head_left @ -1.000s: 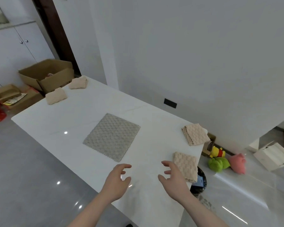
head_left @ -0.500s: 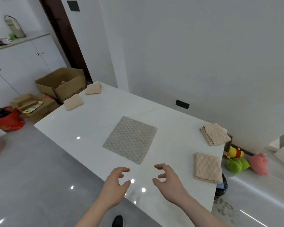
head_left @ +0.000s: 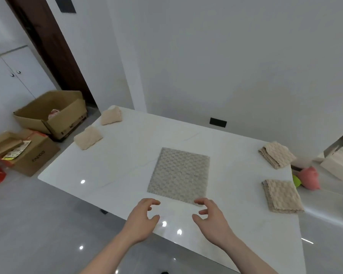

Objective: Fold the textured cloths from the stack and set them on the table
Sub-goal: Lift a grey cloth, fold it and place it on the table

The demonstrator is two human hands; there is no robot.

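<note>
- A grey textured cloth [head_left: 179, 176] lies spread flat and square in the middle of the white counter [head_left: 115, 165], just ahead of both hands; laid out like this, its near edge is the natural place to start a fold.
- The left hand [head_left: 142, 219] hovers just short of the cloth's near left corner, fingers loosely curled and thumb apart. This grip is half open and holds nothing.
- The right hand [head_left: 212, 218] mirrors it by the near right corner. Its fingertips sit at or just over the cloth's edge; whether they actually touch it I cannot tell. This grip too is half open and empty.
- The hands sit about as far apart as the cloth is wide, which suggests they are lining up to pinch the two near corners and carry them over to the far edge.
- To the right of the right hand lies a beige stack of cloths [head_left: 281, 195], near the counter's right edge. Beyond it, further off, is a second beige pile [head_left: 276, 154]. Which one is the supply stack is not clear.
- Far ahead and left of the left hand sit two folded beige bundles [head_left: 88, 137] and [head_left: 111, 115], well apart from the work area. They look like finished pieces set aside so the middle stays free for folding.
- The fold itself has not yet begun, judging by the flat cloth.
</note>
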